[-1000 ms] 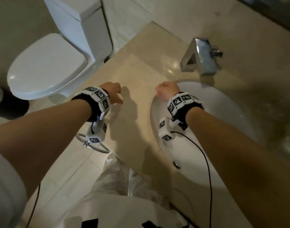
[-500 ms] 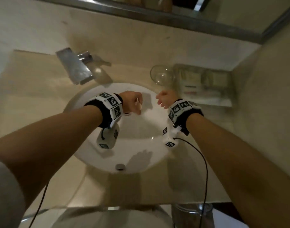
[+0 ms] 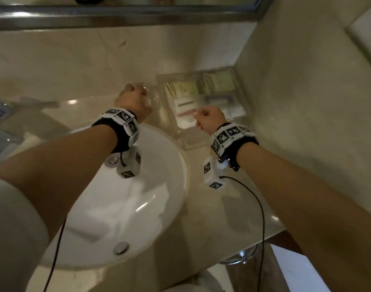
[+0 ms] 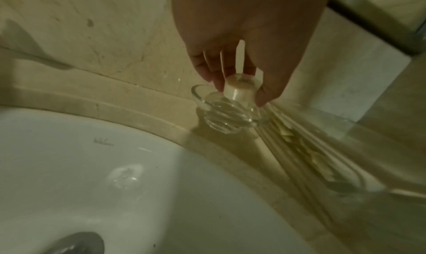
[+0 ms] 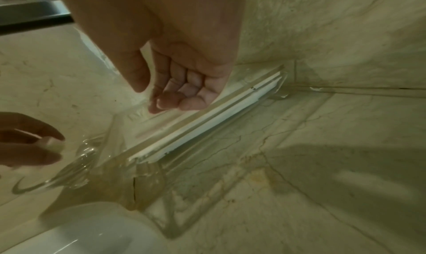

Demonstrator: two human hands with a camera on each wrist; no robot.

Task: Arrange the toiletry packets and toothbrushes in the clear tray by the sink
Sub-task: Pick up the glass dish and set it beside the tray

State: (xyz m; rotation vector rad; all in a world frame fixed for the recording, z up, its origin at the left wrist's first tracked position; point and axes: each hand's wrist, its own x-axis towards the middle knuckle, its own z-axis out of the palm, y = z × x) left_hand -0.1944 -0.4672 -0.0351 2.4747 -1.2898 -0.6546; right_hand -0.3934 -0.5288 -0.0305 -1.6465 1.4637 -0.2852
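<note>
A clear tray (image 3: 185, 144) stands in the counter's back right corner. It holds pale green packets (image 3: 184, 88) and white toothbrush packets (image 3: 185, 105). My left hand (image 3: 134, 102) hovers over a small glass dish (image 3: 154, 95) just left of the tray. In the left wrist view my left hand (image 4: 240, 98) pinches a small cream round piece (image 4: 238, 88) in its fingertips, right above the dish (image 4: 221, 116). My right hand (image 3: 210, 119) hangs over the tray's front part. Its fingers (image 5: 175, 101) are loosely curled and hold nothing, above the flat white packets (image 5: 207, 123).
The white sink basin (image 3: 138, 207) with a metal drain (image 3: 120, 248) lies below my left arm. A blurred chrome tap (image 3: 3, 123) is at the far left. Marble walls close in behind and to the right of the tray. A mirror frame (image 3: 117, 15) runs along the top.
The view swung right from the toilet side to the sink corner. Both hands moved right and forward from over the basin, the left to the glass dish, the right to the tray.
</note>
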